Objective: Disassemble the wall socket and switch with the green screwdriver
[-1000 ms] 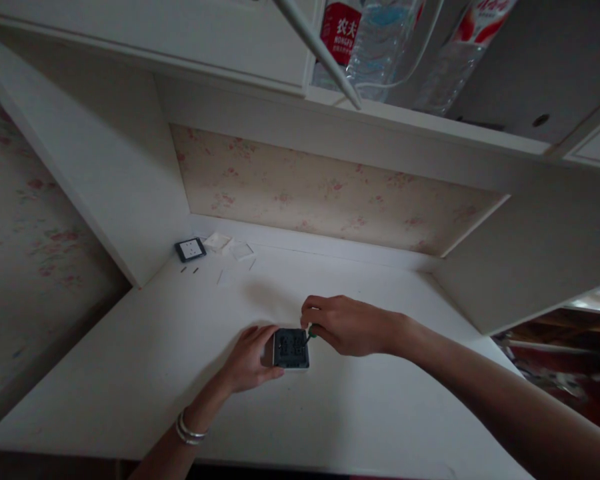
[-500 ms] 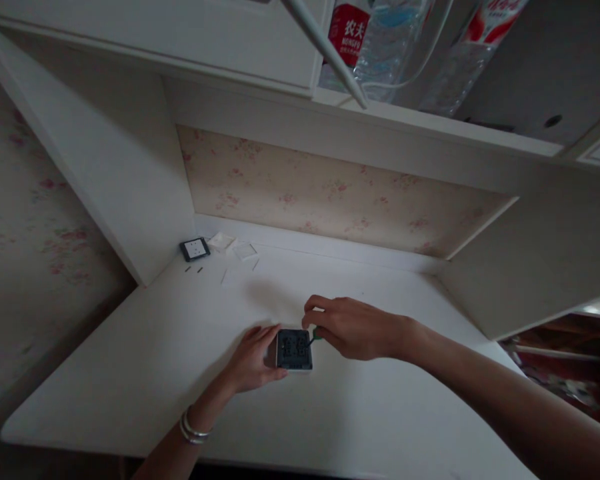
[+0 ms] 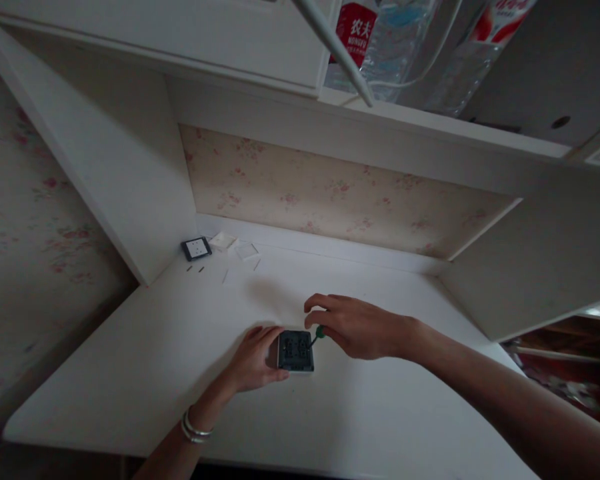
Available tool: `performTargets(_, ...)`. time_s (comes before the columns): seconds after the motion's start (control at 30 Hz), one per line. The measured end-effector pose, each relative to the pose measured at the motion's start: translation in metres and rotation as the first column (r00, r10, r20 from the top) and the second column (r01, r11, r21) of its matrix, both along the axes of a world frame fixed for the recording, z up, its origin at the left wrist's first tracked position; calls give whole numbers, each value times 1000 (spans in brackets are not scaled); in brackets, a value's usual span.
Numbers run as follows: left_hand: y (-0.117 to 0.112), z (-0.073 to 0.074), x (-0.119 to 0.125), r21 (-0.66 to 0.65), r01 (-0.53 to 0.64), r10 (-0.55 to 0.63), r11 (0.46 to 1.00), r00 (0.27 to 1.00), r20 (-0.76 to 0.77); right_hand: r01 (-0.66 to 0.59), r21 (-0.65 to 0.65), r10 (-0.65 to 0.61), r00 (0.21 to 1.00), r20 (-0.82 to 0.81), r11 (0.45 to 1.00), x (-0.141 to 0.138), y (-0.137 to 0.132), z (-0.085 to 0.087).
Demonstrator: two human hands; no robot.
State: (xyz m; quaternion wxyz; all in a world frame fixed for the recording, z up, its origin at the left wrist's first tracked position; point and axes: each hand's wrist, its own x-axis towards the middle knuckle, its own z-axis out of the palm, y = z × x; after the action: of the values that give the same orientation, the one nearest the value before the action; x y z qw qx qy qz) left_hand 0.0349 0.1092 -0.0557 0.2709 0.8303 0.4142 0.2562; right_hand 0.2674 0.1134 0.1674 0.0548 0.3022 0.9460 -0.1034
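Note:
A square wall socket (image 3: 296, 351), dark on top with a pale base, lies on the white desk. My left hand (image 3: 255, 359) grips it from the left, fingers along its far left corner and thumb at its near edge. My right hand (image 3: 353, 327) is closed around a small screwdriver (image 3: 320, 331) with a green handle. The dark shaft slants down to the left, and its tip meets the right part of the socket. Most of the handle is hidden in my fingers.
On the back left of the desk (image 3: 130, 373) lie another dark-framed socket (image 3: 197, 249), a white frame (image 3: 223, 241), a clear cover (image 3: 247, 251) and several thin strips. Overhead, a shelf holds plastic bottles (image 3: 355, 30), and a grey rod (image 3: 337, 50) hangs down.
My right hand has shifted slightly, showing more of the green handle and tilting the screwdriver a little steeper. The socket stays in my left hand. The camera view has moved slightly.

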Motion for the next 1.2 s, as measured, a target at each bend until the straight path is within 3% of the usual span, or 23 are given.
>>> performTargets(0.07, 1, 0, 0, -2, 0, 0, 1000, 1000, 3, -2, -14, 1, 1000, -22, 1000, 1, 0, 1)
performTargets(0.2, 1, 1, 0, -13, -4, 5, 1000, 1000, 9, 248, 174, -268, 959, 98, 953, -1, 2, -6)
performTargets(0.27, 1, 1, 0, -16, -13, 13, 1000, 1000, 10, 301, 241, -340, 930, 141, 923, -2, 3, -9)
performTargets(0.47, 2, 3, 0, -12, 8, -8, 1000, 1000, 6, 65, 17, -66, 997, 49, 998, 1, 1, 1)
performTargets(0.53, 2, 3, 0, -11, 6, -6, 1000, 1000, 0, 81, -4, -81, 995, 54, 997, -2, 0, 3)
performTargets(0.67, 2, 0, -1, -3, 1, -1, 1000, 1000, -1, 255, 129, -272, 952, 139, 958, -6, 1, -3)
performTargets(0.83, 3, -2, -1, -11, 0, 0, 1000, 1000, -2, 91, 32, -93, 994, 61, 995, -2, 3, -2)
performTargets(0.9, 3, -1, -1, -8, 4, -4, 1000, 1000, 0, 111, 33, -113, 991, 71, 993, -2, 2, -1)
performTargets(1.03, 2, -1, -1, -6, -6, 6, 1000, 1000, 4, 261, 145, -282, 947, 151, 954, -4, 1, -4)
performTargets(1.2, 1, -4, -1, 2, -8, 8, 1000, 1000, -4, 115, 47, -119, 989, 93, 992, -5, -1, 1)
